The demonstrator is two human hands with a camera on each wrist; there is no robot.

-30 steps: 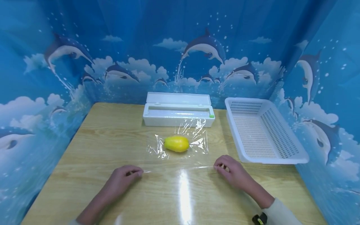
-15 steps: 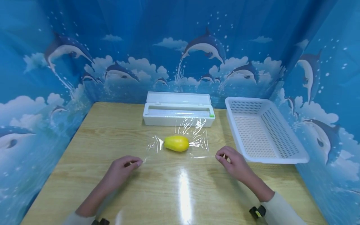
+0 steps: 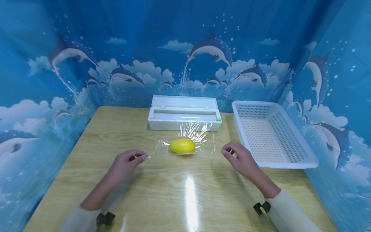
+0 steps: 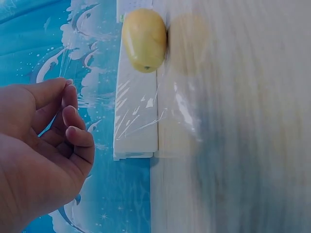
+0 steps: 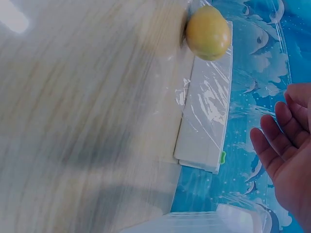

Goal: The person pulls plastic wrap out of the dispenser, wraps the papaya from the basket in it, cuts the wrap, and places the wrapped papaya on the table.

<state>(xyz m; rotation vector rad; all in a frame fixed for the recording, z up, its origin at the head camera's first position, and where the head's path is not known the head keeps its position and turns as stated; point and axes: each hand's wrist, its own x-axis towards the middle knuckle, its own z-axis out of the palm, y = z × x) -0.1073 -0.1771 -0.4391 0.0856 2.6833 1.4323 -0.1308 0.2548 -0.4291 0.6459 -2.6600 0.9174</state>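
Note:
A yellow, oval fruit (image 3: pixel 182 146), papaya- or mango-like, lies mid-table on a sheet of clear plastic wrap (image 3: pixel 205 146). The wrap runs back to a white wrap dispenser box (image 3: pixel 184 125) with its lid up. My left hand (image 3: pixel 129 163) pinches one near corner of the film between thumb and forefinger. Opposite it, my right hand (image 3: pixel 238 157) pinches the other near corner. In the left wrist view the film stretches from the left fingertips (image 4: pixel 68 82) past the fruit. From the right fingertips (image 5: pixel 290 92) it also runs taut in the right wrist view.
To the right stands a white perforated plastic basket (image 3: pixel 269 138), close beside the right hand. A blue dolphin-print curtain (image 3: pixel 185 48) surrounds the wooden table (image 3: pixel 95 145) at the back and sides. A green slider (image 3: pixel 218 119) sits on the box's right end.
Both hands have moved away from me toward the box, bringing the film's near edge up level with the fruit. The fruit, box and basket stay about where they were.

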